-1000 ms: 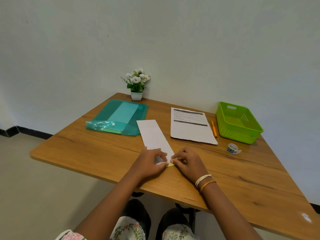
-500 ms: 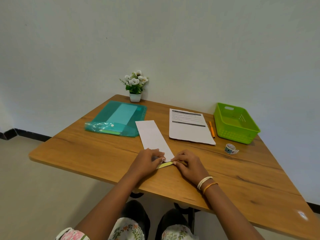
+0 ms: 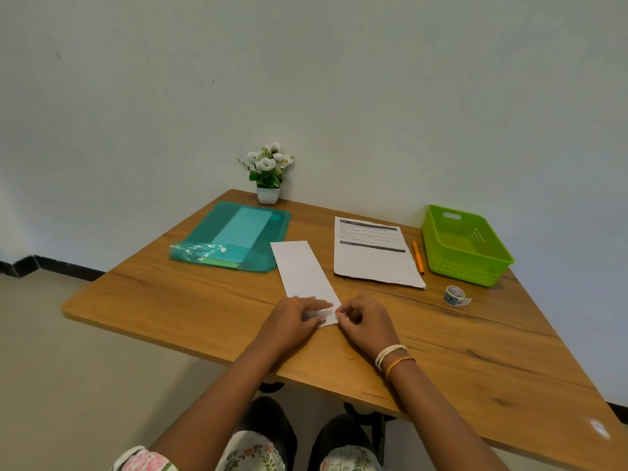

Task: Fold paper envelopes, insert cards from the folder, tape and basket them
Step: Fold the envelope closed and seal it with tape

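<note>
A long white paper strip [image 3: 304,268] lies on the wooden table [image 3: 190,300], running from the folder toward me. Both hands work its near end, where a short flap is turned up. My left hand [image 3: 294,322] pinches that flap between forefinger and thumb. My right hand [image 3: 368,322], fingers curled, pinches the flap's right edge. A teal plastic folder [image 3: 234,237] with cards inside lies at the back left. The green basket [image 3: 465,244] stands at the back right. A tape roll [image 3: 454,295] sits in front of the basket.
A printed sheet [image 3: 373,256] lies between the paper strip and the basket, with an orange pen [image 3: 418,257] along its right side. A small white pot of flowers [image 3: 269,176] stands against the wall at the table's far edge. My knees show under the near table edge.
The yellow-green card edge seen at the strip's near end is now hidden under the turned-up white flap. Both hands stayed at the near end.
</note>
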The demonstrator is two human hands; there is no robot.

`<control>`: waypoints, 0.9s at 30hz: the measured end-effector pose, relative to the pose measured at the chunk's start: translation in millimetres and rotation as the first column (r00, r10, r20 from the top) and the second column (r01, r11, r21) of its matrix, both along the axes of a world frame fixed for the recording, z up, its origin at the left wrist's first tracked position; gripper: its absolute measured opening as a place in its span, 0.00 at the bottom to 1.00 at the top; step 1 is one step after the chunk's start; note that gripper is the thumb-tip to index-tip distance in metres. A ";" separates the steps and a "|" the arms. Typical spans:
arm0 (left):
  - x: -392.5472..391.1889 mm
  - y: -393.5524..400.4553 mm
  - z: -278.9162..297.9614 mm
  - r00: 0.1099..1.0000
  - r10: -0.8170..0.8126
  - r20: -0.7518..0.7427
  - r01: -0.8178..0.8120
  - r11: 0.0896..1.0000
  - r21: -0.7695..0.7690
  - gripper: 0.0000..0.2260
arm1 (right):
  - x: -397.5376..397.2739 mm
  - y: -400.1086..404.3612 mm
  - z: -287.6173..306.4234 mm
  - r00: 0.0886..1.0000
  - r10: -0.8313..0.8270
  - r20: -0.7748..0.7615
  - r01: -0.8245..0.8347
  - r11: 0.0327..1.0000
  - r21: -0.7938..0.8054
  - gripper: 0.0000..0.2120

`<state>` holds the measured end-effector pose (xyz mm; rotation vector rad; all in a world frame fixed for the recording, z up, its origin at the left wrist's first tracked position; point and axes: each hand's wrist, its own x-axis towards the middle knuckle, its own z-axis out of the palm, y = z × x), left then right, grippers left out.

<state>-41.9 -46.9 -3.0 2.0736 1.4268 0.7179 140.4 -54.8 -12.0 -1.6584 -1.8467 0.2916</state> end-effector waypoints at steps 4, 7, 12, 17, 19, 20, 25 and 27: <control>-0.8 1.8 -5.7 0.992 -0.017 -0.127 0.019 1.000 0.020 0.13 | -1.6 -5.1 -2.0 0.993 -0.026 0.118 0.016 0.996 0.088 0.05; -0.9 0.1 -7.0 0.973 -0.003 -0.229 0.006 1.000 0.011 0.16 | -12.7 -18.9 -4.6 0.967 0.077 0.243 -0.123 0.976 0.178 0.08; -7.1 -5.1 -5.1 0.935 -0.085 -0.345 0.119 0.990 0.081 0.20 | -19.3 -38.6 -2.7 0.962 0.125 0.241 -0.167 0.972 0.165 0.14; -9.8 -3.8 -6.0 0.888 -0.133 -0.440 0.201 0.973 0.113 0.22 | -2.5 -40.2 3.3 0.965 0.005 0.263 -0.032 0.995 0.098 0.17; -10.0 -4.6 -7.2 0.885 -0.121 -0.450 0.192 0.975 0.114 0.22 | 3.2 -40.9 5.3 0.961 -0.033 0.274 0.015 0.998 0.069 0.17; -9.6 -5.2 -7.5 0.887 -0.110 -0.449 0.181 0.976 0.118 0.23 | 3.7 -41.3 5.7 0.960 -0.042 0.278 0.027 0.998 0.055 0.17; -7.7 -7.3 -5.5 0.888 -0.091 -0.450 0.160 0.980 0.116 0.23 | -12.2 -34.4 15.3 0.959 -0.090 0.269 0.105 0.994 -0.039 0.13; -7.4 -6.4 -6.3 0.887 -0.095 -0.453 0.162 0.980 0.112 0.23 | -20.4 -26.0 23.9 0.974 -0.172 0.147 0.194 0.969 -0.152 0.10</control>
